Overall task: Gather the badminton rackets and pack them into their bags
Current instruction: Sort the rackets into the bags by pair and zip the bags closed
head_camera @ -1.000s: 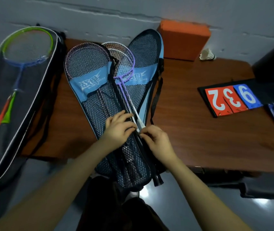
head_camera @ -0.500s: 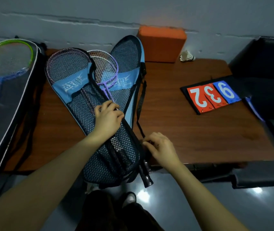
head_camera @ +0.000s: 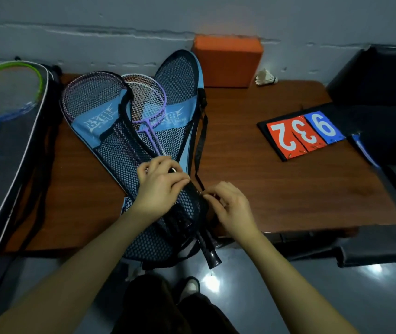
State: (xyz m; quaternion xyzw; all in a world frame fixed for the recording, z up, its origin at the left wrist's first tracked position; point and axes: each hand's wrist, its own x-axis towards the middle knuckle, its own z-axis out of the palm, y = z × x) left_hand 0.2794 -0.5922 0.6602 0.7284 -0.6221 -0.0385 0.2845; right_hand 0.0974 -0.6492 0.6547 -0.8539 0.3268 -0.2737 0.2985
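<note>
A blue mesh racket bag [head_camera: 100, 121] lies open on the brown table [head_camera: 276, 189], its flap spread to the left. Purple and white rackets [head_camera: 147, 106] lie in it, heads towards the wall, and a black handle [head_camera: 210, 249] pokes past the table's front edge. My left hand [head_camera: 160, 186] grips the mesh flap's edge over the racket shafts. Just to its right, my right hand [head_camera: 225, 206] pinches the bag's black edge, probably the zip. A second, black bag [head_camera: 6, 153] at the far left holds a green and blue racket [head_camera: 6, 92].
An orange block [head_camera: 225, 61] stands against the wall with a white shuttlecock [head_camera: 265, 78] beside it. A flip scoreboard [head_camera: 303, 133] showing 2, 3, 9 lies at the right. A dark chair [head_camera: 380, 92] stands at the right, and my shoes [head_camera: 189, 285] show below.
My left hand has slid down the bag towards me and now grips the mesh flap's edge. My right hand has stayed at the bag's lower edge, working on it.
</note>
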